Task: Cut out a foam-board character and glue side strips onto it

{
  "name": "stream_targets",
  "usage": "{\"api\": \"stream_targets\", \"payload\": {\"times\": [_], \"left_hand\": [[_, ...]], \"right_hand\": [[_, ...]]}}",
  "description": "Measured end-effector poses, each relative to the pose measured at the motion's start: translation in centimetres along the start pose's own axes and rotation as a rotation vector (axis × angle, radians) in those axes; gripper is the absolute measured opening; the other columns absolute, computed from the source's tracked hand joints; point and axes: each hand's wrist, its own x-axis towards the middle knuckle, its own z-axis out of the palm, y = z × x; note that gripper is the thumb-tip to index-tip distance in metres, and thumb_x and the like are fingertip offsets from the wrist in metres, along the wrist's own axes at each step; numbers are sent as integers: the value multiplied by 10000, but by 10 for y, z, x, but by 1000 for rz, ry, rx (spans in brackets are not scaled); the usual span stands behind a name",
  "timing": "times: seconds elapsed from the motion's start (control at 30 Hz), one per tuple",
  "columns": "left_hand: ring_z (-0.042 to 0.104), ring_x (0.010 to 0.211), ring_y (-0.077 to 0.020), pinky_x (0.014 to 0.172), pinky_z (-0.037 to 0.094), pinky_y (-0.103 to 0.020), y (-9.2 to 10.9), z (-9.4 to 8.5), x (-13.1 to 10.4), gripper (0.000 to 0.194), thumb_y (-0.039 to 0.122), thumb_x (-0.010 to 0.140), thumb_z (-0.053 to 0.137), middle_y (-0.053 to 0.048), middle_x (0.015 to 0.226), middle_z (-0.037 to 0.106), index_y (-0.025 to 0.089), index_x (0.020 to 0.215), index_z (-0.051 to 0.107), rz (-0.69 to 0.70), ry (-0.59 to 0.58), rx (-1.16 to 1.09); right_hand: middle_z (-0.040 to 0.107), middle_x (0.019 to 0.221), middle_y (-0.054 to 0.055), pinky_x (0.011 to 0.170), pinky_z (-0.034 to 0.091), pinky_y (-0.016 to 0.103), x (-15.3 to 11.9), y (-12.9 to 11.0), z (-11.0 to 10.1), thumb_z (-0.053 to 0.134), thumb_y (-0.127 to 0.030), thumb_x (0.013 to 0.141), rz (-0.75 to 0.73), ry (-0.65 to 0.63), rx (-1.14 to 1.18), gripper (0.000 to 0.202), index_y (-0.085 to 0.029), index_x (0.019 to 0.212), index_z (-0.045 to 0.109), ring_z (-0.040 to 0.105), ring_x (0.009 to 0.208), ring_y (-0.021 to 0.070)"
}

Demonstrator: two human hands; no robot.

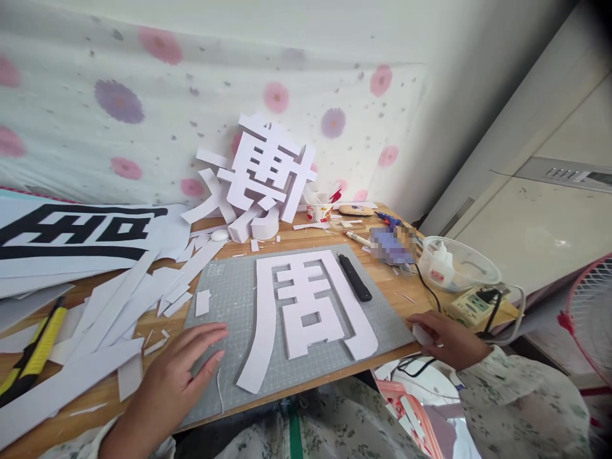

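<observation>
Over on the right, a small white piece [421, 336] is half hidden by the right hand [440, 339], whose fingers close around it; its full shape is hard to make out. A pixelated patch [394, 245] blurs whatever sits near the blue glue gun [389, 218]. The fan [593, 312] runs off the right edge, and at left the printed sheet [76, 233] and yellow cutter [36, 350] are cut off too.

White strips [129, 299] crowd the table left of the mat [229, 306], a black-handled tool [354, 277] lies just right of the character, and behind stands a stack of cut letters [262, 166] against the flowered sheet [191, 95].

And centre stage, the white character [315, 319] lies flat on the gridded mat, thick-edged, clean-cut, with openings showing grey beneath. The left hand [184, 363] is near its left leg, empty, thumb apart from the loosely bent fingers.
</observation>
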Motion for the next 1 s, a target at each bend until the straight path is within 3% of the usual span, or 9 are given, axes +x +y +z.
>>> {"api": "stream_targets", "payload": {"times": [0.1,0.17,0.3,0.37,0.47,0.57,0.73,0.87,1.0], "left_hand": [[733,991,-188,902,577,-261,5,0,-3,254,433,924,540,2,1095,764,309,1037,731,12,-4,-12],[736,983,-187,903,576,-259,4,1,-5,240,426,919,545,10,1087,765,317,1029,729,13,-9,-18],[728,1012,-203,937,567,-282,-4,5,-11,249,451,910,547,30,1133,753,351,1063,716,-1,-35,-28],[722,1024,-208,959,559,-295,-6,7,-12,254,450,913,538,32,1150,746,357,1075,710,-4,-51,-30],[721,1022,-205,953,559,-289,-3,6,-12,262,457,916,531,26,1146,747,356,1079,710,5,-46,-26],[735,986,-200,912,578,-267,8,3,-9,268,470,913,540,11,1109,760,340,1058,723,19,-53,-13],[749,974,-200,880,605,-261,28,8,-12,292,453,880,611,5,1129,759,328,1125,710,110,-16,23],[733,1039,-237,890,617,-302,34,22,-25,502,351,752,748,-10,1228,724,345,1245,651,90,-42,85],[732,1031,-270,883,625,-323,33,33,-33,675,254,630,811,-33,1227,721,355,1276,641,50,-50,101]], "right_hand": [[700,754,71,604,533,291,-2,-9,-6,549,-296,742,29,-24,31,207,-193,836,701,648,655,191],[671,672,49,547,496,271,-12,-14,-11,564,-358,755,50,-87,113,205,-194,748,688,601,584,167],[688,630,27,501,471,248,-43,-21,-14,628,-521,767,74,-332,372,379,-177,856,759,599,533,149],[713,647,38,524,494,258,-52,-26,-15,625,-569,779,52,-356,384,442,-171,895,779,634,549,163],[758,763,71,635,546,303,-46,-36,-16,572,-485,855,26,-242,271,366,-191,925,779,691,665,202],[760,908,105,723,574,342,-23,-50,-13,512,-376,906,-2,-9,153,313,-200,1011,749,707,773,224],[720,1075,149,858,591,404,22,-72,13,542,-319,885,-76,347,3,298,-181,1092,706,703,984,276],[689,1190,169,989,531,480,62,-89,31,580,-331,864,2,386,-106,435,-153,1258,630,658,1119,323],[704,1142,191,966,536,496,89,-98,36,533,-335,900,37,351,-136,462,-102,1291,605,676,1077,340]]}}
